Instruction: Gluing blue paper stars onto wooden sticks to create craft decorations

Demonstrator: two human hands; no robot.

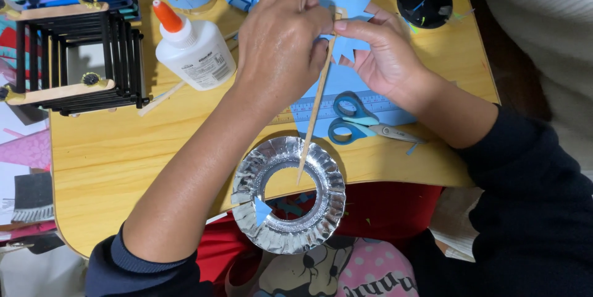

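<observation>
– What do the hands hold?
– Left hand (281, 37) and right hand (386, 56) both pinch a stick (316, 108) against a blue star (347, 0), far over the surface (111, 161)
– Nearby?
– Glue (194, 50) left, scissors (352, 121) and foil ring (289, 195) nearer

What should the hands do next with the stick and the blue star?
Probably press the wooden stick firmly against the blue paper star. Both the left hand and right hand pinch them together at the stick's top, and the glue bottle stands close by.
</observation>
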